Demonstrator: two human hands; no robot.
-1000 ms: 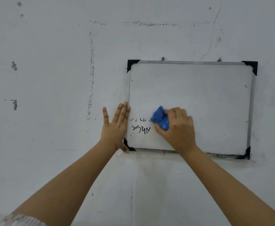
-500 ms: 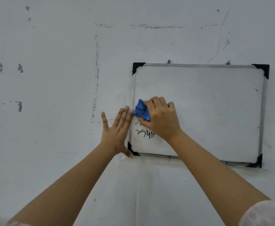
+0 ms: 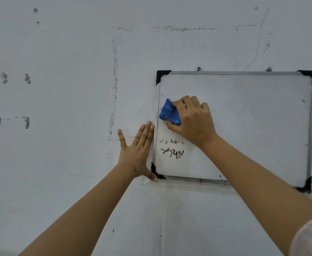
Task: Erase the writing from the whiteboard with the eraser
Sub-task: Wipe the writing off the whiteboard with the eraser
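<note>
A small whiteboard [image 3: 253, 126] with a metal frame and black corner caps hangs on a white wall. My right hand [image 3: 194, 119] presses a crumpled blue eraser cloth [image 3: 170, 113] against the board's left side, near the frame. Below the cloth, black writing [image 3: 171, 152] stays on the lower left of the board, with a fainter smeared line just above it. My left hand [image 3: 136, 154] lies flat on the wall, fingers apart, touching the board's left edge and its bottom left corner.
The wall [image 3: 68, 108] around the board carries grey smudges and dotted tape marks. Two small nails [image 3: 199, 68] stick out above the board's top edge. A light sleeve shows at the bottom right corner.
My right hand has carried the blue cloth left and upward across the board, from beside the writing to above it. The upper written line is fainter. My left hand has stayed put.
</note>
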